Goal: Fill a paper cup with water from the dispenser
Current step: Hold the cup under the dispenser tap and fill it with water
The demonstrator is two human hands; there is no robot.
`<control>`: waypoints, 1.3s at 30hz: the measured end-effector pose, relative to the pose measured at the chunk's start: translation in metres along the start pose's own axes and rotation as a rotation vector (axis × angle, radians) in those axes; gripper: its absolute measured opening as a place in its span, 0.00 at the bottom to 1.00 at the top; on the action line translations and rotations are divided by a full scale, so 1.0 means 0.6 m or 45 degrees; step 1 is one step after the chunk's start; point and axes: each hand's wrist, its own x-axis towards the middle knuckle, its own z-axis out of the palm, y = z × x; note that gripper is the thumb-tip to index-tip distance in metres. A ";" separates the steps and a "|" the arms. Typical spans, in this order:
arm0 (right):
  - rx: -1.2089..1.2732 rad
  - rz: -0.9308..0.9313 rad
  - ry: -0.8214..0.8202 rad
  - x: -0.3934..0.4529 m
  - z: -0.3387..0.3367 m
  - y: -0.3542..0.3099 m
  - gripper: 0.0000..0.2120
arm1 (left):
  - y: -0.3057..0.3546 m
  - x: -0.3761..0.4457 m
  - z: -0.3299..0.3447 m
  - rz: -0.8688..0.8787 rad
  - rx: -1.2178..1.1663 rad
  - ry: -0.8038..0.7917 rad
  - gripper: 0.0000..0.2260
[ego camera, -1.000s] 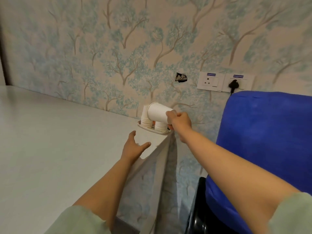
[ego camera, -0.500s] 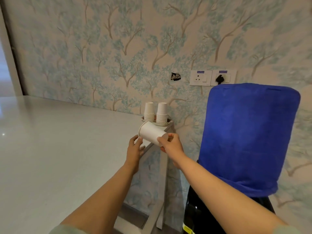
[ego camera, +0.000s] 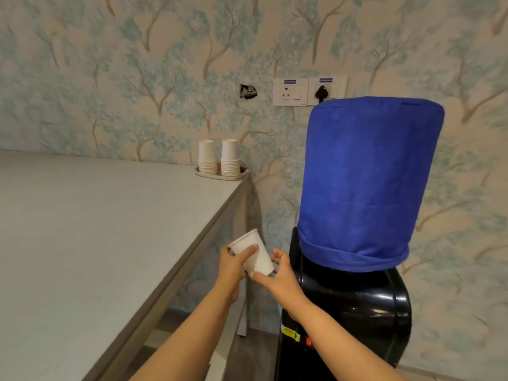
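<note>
Paper cup point(ego camera: 254, 253) now mouth-up, lower, in both hands beside dispenser point(ego camera: 354, 303).

A small white paper cup point(ego camera: 254, 253), plain and tapered, sits low in the middle of the frame, tilted with its open rim up and to the left and its narrow base down to the right. Just to its right stands a glossy black water dispenser point(ego camera: 357, 312), its bottle hidden under a bright blue fabric cover point(ego camera: 365, 182) that fills the right centre.

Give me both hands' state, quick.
Left hand: shut on the cup.
Right hand: fingers at the cup's base; grip cannot be told.
</note>
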 end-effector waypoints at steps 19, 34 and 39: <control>0.124 0.286 0.479 -0.114 -0.097 0.146 0.20 | -0.182 -0.073 0.108 -0.091 0.478 -0.812 0.22; 0.196 0.640 0.496 -0.260 -0.136 0.387 0.36 | -0.354 -0.147 0.103 -0.292 1.079 -1.065 0.31; 0.077 0.714 0.507 -0.263 -0.153 0.428 0.34 | -0.323 -0.113 0.122 0.387 1.493 -0.788 0.27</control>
